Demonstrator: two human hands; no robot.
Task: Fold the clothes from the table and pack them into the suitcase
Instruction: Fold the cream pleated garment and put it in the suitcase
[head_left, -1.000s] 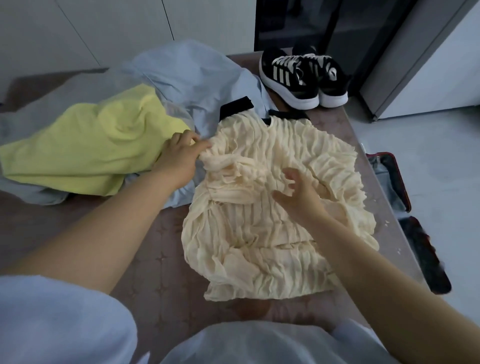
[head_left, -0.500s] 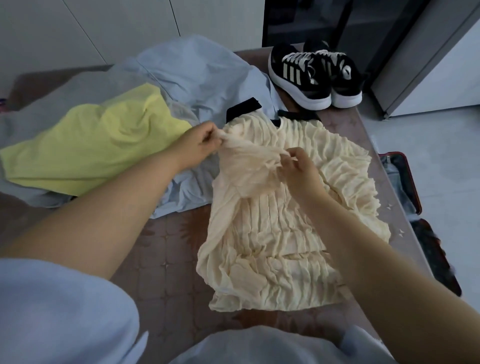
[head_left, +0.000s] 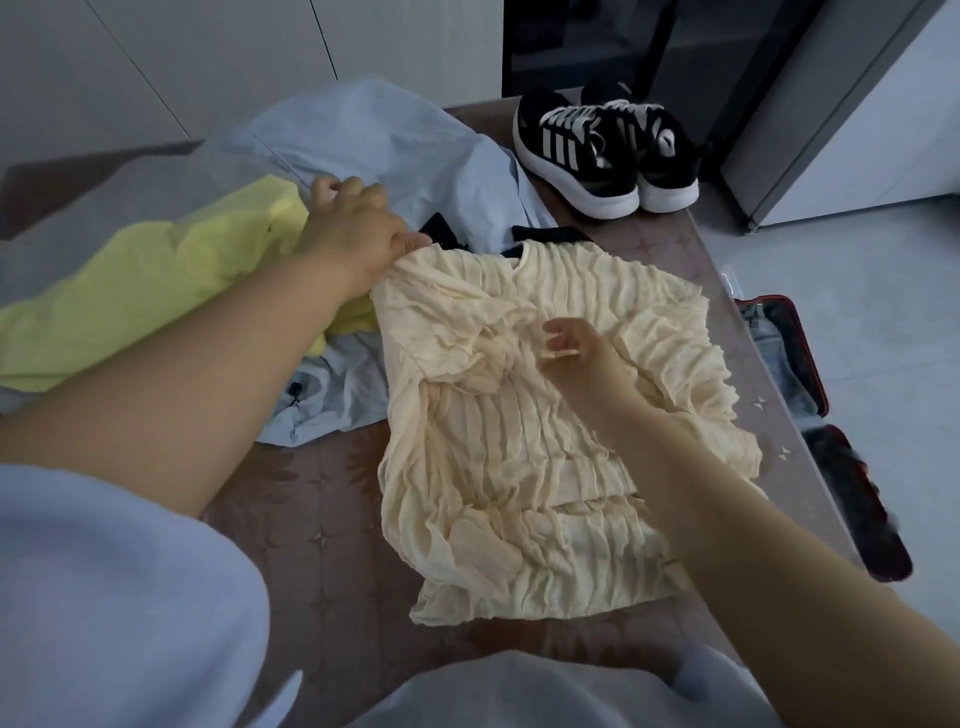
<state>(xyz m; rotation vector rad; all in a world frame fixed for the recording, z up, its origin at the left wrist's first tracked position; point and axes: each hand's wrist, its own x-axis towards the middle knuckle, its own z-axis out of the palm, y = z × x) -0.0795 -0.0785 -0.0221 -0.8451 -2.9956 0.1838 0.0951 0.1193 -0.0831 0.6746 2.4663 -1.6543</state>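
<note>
cream top: flat on the table right in front of me, hem nearest, black collar at the far end. Not in the suitcase yet.
right hand: fingers curled, pinching a bunch of the cloth at mid-chest. Half a second ago it held that cloth up in the air; now it's down on the body of the top.
left hand: thumb and fingers closed on the top's far-left shoulder corner. It was next to the right hand a moment ago; it has since moved out and away, pulling that edge straight.
change: the lifted left sleeve is now laid inward across the front.
meaning: I read this as the first fold done on the left side. The right side is still spread wide and ruffled, so it's next.
suitcase: open on the floor, off the table's right edge, something denim-like inside.
queue: yellow garment and pale blue garment lie unfolded in a heap on the left, the left hand just over their edge.
trainers: pair at the far end of the table, untouched.
progress: early, I'd say, with two more pieces waiting.
</note>
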